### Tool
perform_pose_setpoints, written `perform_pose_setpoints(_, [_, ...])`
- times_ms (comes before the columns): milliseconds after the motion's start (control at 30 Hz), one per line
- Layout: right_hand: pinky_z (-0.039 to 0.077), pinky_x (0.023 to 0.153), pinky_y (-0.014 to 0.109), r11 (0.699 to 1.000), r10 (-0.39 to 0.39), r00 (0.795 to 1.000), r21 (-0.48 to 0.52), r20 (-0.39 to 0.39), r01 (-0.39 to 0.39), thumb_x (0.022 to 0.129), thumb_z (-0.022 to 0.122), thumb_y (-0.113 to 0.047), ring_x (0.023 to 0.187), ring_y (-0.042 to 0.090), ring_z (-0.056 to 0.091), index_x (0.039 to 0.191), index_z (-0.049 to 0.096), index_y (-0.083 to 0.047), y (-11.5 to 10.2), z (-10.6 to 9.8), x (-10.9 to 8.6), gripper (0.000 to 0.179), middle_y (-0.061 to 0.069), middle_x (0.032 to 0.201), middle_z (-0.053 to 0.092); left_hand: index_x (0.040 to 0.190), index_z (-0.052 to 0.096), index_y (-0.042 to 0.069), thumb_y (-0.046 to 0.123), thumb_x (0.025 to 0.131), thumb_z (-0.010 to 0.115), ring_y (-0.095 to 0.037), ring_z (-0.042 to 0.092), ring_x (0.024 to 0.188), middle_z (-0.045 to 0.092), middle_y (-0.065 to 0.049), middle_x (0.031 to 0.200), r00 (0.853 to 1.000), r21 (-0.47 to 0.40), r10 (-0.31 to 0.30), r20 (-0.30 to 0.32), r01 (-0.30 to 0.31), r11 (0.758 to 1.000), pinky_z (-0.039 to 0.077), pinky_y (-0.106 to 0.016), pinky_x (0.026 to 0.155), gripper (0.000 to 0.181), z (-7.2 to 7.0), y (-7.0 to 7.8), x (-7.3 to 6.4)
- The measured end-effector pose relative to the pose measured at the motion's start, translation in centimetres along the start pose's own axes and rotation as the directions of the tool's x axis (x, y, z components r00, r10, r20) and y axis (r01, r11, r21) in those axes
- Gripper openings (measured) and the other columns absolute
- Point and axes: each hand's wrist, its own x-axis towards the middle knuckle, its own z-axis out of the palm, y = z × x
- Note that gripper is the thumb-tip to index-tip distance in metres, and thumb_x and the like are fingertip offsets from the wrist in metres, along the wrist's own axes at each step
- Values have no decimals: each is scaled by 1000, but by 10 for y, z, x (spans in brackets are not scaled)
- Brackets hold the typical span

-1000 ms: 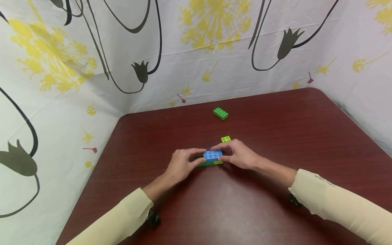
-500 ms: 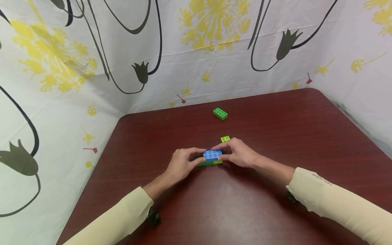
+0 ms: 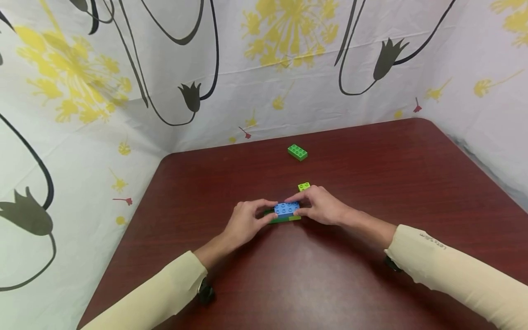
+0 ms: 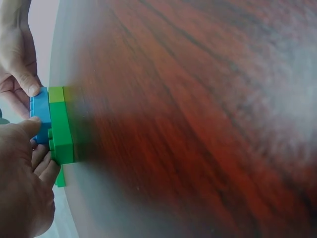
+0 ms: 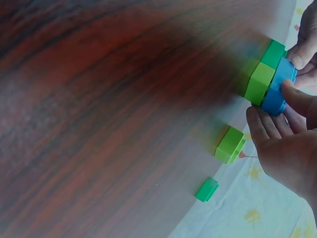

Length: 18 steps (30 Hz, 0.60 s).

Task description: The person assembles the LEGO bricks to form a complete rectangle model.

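A blue toy building brick (image 3: 285, 209) with studs on top lies over a green brick (image 4: 62, 133) and a lime brick (image 5: 259, 83) that stand end to end on the table. In the head view the hands hide much of this lower row. My left hand (image 3: 243, 221) pinches the blue brick at its left end, thumb on the near side and fingers behind. From the other end my right hand (image 3: 323, 206) pinches the same brick in a like way. Both wrist views show thumbs against the blue brick's side; no clear gap shows beneath it.
Just behind my right hand sits a small lime brick (image 3: 304, 186). Farther back lies a longer green brick (image 3: 297, 152). The dark red wooden table (image 3: 214, 183) meets a patterned cloth (image 3: 255, 82) along its far edge.
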Motion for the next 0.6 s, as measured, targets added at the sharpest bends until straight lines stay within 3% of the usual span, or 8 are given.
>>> perform_pose_setpoints(200, [48, 72, 30, 1000, 0, 1000, -2, 1, 0, 94, 82, -6, 86, 18, 58, 130, 76, -4, 1, 0, 0, 37, 10, 119, 76, 132, 77, 17, 28, 97, 81, -10, 71, 111, 75, -1, 129, 1000, -7, 5, -1, -5, 1000, 59, -35, 95, 37, 0, 0, 0])
perform_pose_setpoints(600, [56, 84, 34, 999, -6, 1000, 44, 2, 6, 94, 82, -9, 97, 18, 67, 130, 76, -5, 8, 0, 0, 37, 12, 125, 75, 133, 76, 18, 29, 96, 81, -10, 71, 110, 75, 0, 130, 1000, -4, -10, 15, 10, 1000, 58, -35, 97, 39, 0, -2, 2])
